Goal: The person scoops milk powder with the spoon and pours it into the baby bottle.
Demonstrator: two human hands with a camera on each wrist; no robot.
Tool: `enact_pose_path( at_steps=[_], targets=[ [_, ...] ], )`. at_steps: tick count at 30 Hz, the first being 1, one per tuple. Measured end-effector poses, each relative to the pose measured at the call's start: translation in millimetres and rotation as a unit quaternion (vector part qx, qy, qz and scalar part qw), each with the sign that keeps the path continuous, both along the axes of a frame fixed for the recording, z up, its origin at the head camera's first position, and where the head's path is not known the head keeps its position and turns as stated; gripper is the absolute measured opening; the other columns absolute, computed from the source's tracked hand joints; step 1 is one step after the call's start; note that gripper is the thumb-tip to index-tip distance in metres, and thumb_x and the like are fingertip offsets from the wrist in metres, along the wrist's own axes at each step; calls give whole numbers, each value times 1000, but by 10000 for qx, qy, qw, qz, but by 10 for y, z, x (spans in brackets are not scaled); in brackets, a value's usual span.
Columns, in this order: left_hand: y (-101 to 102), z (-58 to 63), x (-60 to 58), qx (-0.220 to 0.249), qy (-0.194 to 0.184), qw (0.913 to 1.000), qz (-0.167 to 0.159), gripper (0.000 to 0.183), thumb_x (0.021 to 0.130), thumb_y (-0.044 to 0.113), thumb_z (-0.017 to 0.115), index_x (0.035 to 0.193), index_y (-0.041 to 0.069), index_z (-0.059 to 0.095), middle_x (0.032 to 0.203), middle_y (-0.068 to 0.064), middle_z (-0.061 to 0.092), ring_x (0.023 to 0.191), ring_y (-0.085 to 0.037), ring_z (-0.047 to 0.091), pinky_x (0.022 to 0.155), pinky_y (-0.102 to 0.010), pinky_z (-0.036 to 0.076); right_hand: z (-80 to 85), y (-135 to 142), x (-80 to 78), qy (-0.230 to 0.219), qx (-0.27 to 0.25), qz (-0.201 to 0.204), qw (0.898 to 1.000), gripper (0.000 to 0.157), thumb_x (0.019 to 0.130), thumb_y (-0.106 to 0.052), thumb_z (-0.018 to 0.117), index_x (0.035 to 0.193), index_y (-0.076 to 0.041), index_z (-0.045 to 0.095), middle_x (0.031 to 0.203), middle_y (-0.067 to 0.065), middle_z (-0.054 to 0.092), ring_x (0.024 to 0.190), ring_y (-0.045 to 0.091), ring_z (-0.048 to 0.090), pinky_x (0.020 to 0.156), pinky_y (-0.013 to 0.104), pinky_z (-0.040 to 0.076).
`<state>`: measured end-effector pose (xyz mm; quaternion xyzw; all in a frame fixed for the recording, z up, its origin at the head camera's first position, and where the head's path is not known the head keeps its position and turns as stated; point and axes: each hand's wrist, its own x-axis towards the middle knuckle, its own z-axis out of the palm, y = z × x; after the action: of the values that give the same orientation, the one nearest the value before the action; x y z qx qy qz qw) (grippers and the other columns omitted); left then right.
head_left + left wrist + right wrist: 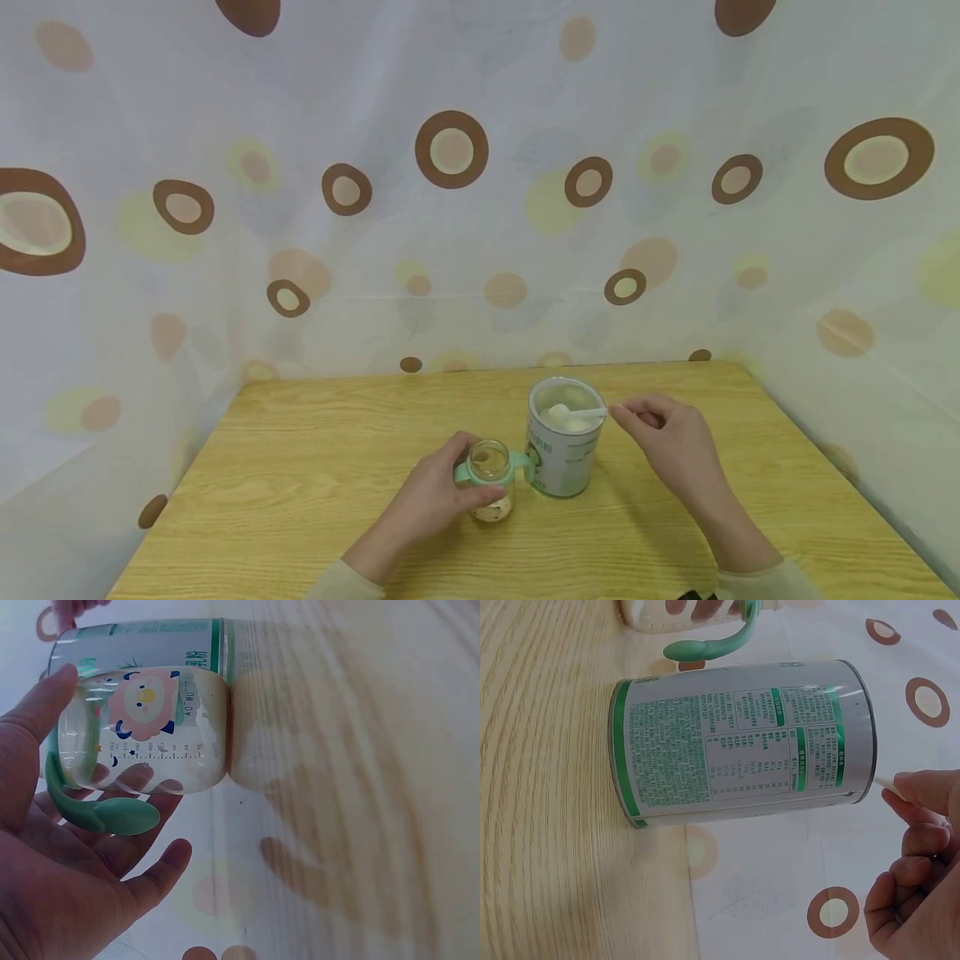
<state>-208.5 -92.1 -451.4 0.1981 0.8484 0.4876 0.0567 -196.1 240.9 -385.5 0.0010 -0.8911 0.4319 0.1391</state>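
A clear baby bottle [491,507] with pale green handles stands uncapped on the table, some pale powder inside. My left hand [442,493] grips it around the neck, thumb on the near side. In the left wrist view, a pink cartoon animal and a measuring scale are printed on the bottle [150,727]. Just right of it is an open milk powder can [562,462], white with green print. My right hand [670,437] pinches the handle of a white scoop [588,412] over the can's right rim. The scoop's bowl, heaped with powder, is inside the can's mouth.
Both vessels stand on a wood-grain table [315,467]. A pale curtain [510,225] with brown and yellow circles rises behind the table and along both sides. The can [742,742] is close to the bottle's right handle [712,649].
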Motion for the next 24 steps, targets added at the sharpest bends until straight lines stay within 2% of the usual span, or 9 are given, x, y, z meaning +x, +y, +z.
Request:
enact_pose_path(
  at_steps=[9, 17, 24],
  targets=[
    [0, 1, 6, -33, 13, 10000, -24, 62, 94, 44, 91, 140, 13, 63, 129, -1, 73, 117, -21, 68, 103, -53, 55, -10, 3, 16, 58, -106, -60, 9999, 39, 107, -43, 77, 115, -6, 82, 100, 6, 73, 85, 21, 56, 67, 29, 49],
    [-3, -1, 11, -38, -13, 10000, 14, 61, 94, 45, 90, 140, 13, 63, 127, -1, 73, 117, -21, 68, 102, -54, 55, -21, -12, 13, -130, -288, -80, 9995, 42, 106, -45, 76, 117, -5, 81, 98, 5, 72, 84, 20, 55, 65, 29, 47],
    [-1, 5, 2, 57, -89, 9999, -77, 58, 96, 43, 89, 139, 16, 62, 129, -1, 71, 121, -23, 67, 105, -57, 53, -20, -1, 6, -194, -346, -126, 9991, 45, 107, -47, 75, 118, -4, 80, 94, 8, 70, 78, 19, 52, 62, 30, 45]
  ],
)
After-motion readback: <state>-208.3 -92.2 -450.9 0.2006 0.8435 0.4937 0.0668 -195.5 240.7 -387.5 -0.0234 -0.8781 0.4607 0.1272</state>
